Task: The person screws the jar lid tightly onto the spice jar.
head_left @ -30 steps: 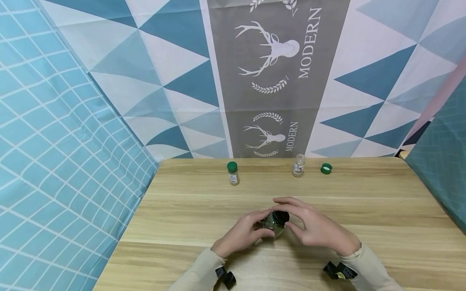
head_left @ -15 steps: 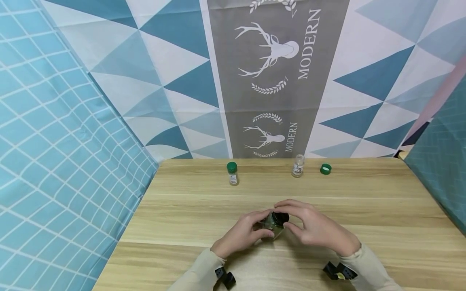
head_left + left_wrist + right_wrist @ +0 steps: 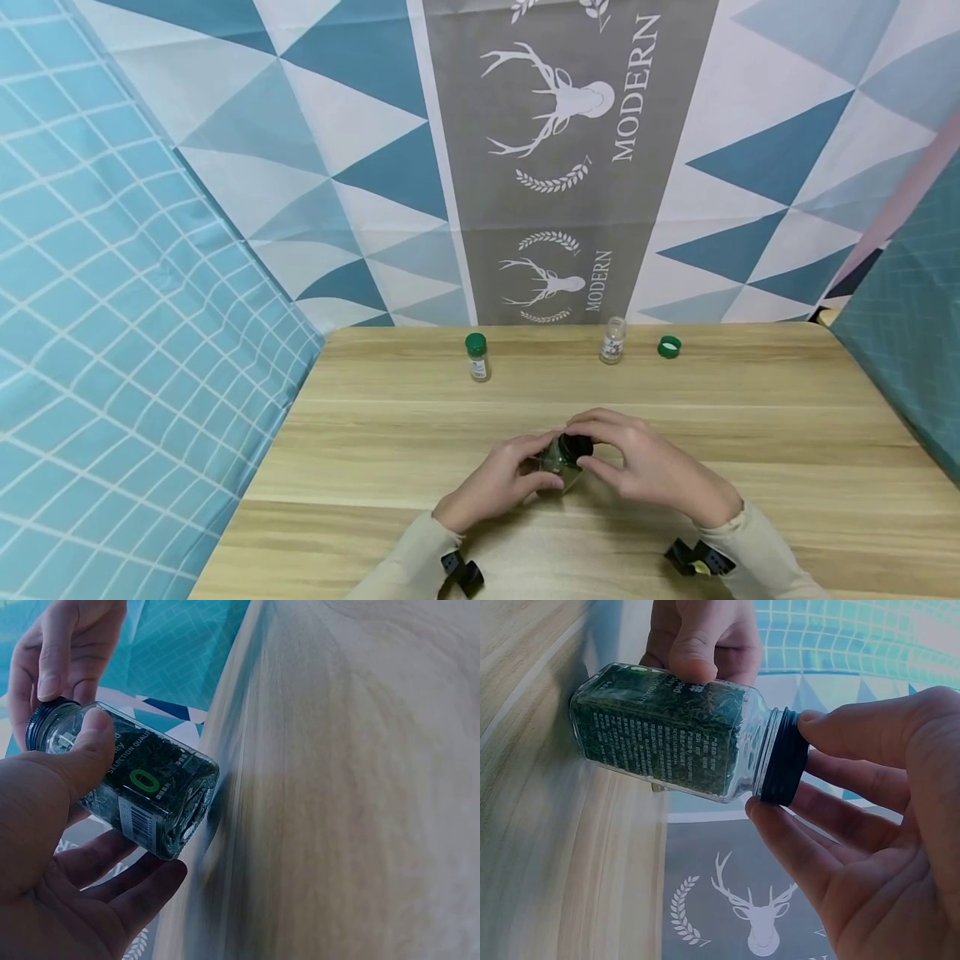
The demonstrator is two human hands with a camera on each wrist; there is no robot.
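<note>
A square glass jar (image 3: pixel 660 735) filled with dried green herb flakes is gripped round its body by my left hand (image 3: pixel 502 479). Its label, with a barcode and a green ring print, shows in the left wrist view. On the neck sits a black screw lid (image 3: pixel 784 761); the thumb and fingertips of my right hand (image 3: pixel 645 467) pinch its rim. Low over the table's near middle, the jar leans with its lid toward the right hand.
Toward the back of the wooden table (image 3: pixel 375 450) stand a small green-capped bottle (image 3: pixel 477 358) and an uncapped clear bottle (image 3: pixel 612 342). A loose green cap (image 3: pixel 669 347) lies right of the latter. Patterned cloths hang behind and at both sides.
My right thumb and fingers have shifted slightly left at the black lid. The left hand keeps its grip on the jar, and the bottles and green cap stay in place.
</note>
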